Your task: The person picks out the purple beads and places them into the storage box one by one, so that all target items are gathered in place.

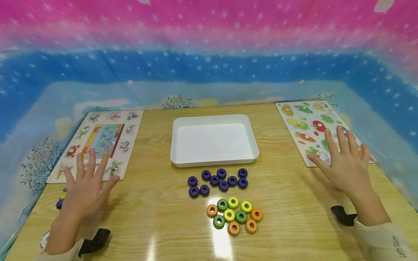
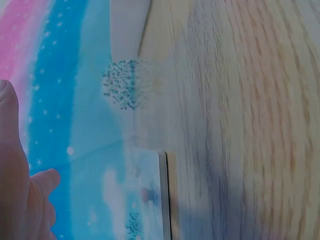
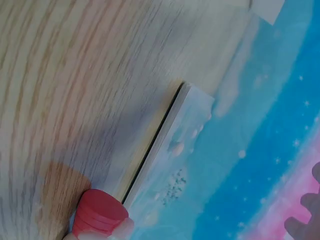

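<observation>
My left hand point(image 1: 86, 192) hovers with spread fingers over the near edge of a picture puzzle board point(image 1: 123, 156) with animal pieces. On the other side, my right hand point(image 1: 347, 170), fingers also spread, overlaps a vegetable puzzle board point(image 1: 312, 115). Neither palm holds anything in the head view. Between the hands lie several dark purple ring beads point(image 1: 223, 190), loosely grouped. Nearer to me is a cluster of green beads point(image 1: 219, 227), yellow beads point(image 1: 229, 220) and orange beads point(image 1: 233, 233). A red rounded thing point(image 3: 100, 212) shows at the bottom of the right wrist view.
Behind the purple beads stands a white rectangular tray point(image 1: 213, 163) with nothing in it. A small purple and yellow toy point(image 1: 61, 199) is partly hidden by the left arm. Snowflake-patterned cloth point(image 1: 209, 65) surrounds the wooden table point(image 1: 153, 203) at the back and sides.
</observation>
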